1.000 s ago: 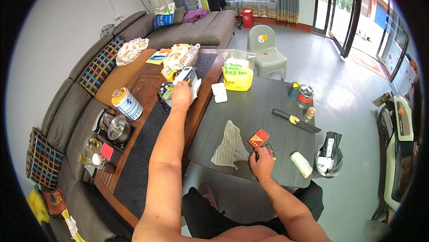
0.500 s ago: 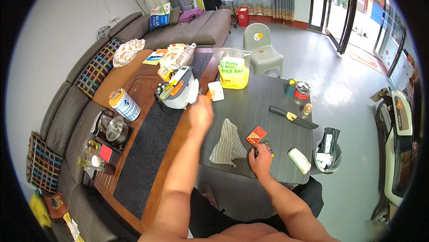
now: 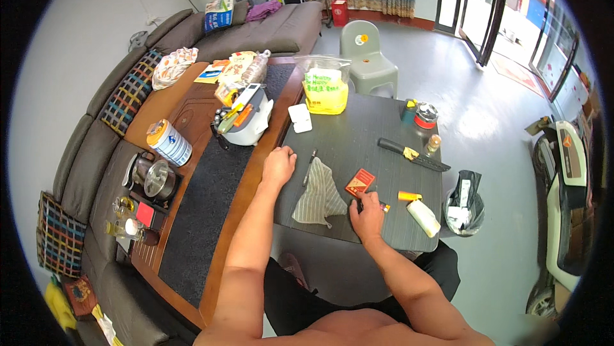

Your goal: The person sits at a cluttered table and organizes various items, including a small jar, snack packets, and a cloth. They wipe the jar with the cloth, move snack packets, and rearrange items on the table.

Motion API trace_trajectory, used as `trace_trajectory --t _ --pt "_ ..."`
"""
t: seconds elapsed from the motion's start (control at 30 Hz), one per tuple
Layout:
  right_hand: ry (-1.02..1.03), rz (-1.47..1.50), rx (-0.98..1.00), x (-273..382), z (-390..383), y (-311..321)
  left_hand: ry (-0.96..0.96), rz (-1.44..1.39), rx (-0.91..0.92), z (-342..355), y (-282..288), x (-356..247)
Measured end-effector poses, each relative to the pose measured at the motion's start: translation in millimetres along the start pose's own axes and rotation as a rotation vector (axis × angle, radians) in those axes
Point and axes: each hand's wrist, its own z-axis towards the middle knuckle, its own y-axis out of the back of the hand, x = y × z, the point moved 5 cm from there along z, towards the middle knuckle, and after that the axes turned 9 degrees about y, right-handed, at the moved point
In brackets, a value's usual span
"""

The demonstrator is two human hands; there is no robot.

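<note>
My left hand (image 3: 279, 165) rests at the left edge of the dark table, fingers curled, with nothing visible in it. A dark pen (image 3: 310, 167) lies to its right, beside a grey striped cloth (image 3: 320, 196) bunched into a peak. My right hand (image 3: 367, 219) is closed over a small dark object (image 3: 384, 207) whose orange-yellow end sticks out to the right; most of it is hidden. Just above these fingers lies a flat red box (image 3: 361, 181). Right of the hand are a white roll (image 3: 423, 219) and an orange-yellow piece (image 3: 409, 196) at its upper end.
A sheathed black knife (image 3: 414, 155) lies near a small jar (image 3: 433, 144) and a red-based tin (image 3: 426, 116). A yellow bag (image 3: 326, 91) and white case (image 3: 300, 118) are at the far edge. A bin (image 3: 464, 208) stands right; a white caddy (image 3: 246, 122) sits left.
My left hand has drawn back from the caddy to the table's edge. The pen and orange-yellow piece now show where neither was visible before. My right hand stays over the small dark object.
</note>
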Motion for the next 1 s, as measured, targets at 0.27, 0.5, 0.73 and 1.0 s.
trace_trajectory --t 0.27,0.5,0.73,1.0 --pt "0.027 0.079 -0.012 -5.1 2.2 11.7 0.130 0.120 0.264 -17.1 -77.9 -13.8" --pt "0.014 -0.315 -0.221 -25.3 48.5 87.0 0.286 0.040 0.276 -7.3 -76.9 16.3" --pt "-0.367 -0.603 0.385 -121.6 81.5 102.1 0.286 -0.076 0.159 6.9 -49.8 -7.7" --pt "-0.138 -0.503 0.340 -62.3 50.4 45.3 0.155 -0.067 0.152 -5.3 -55.4 -40.3"
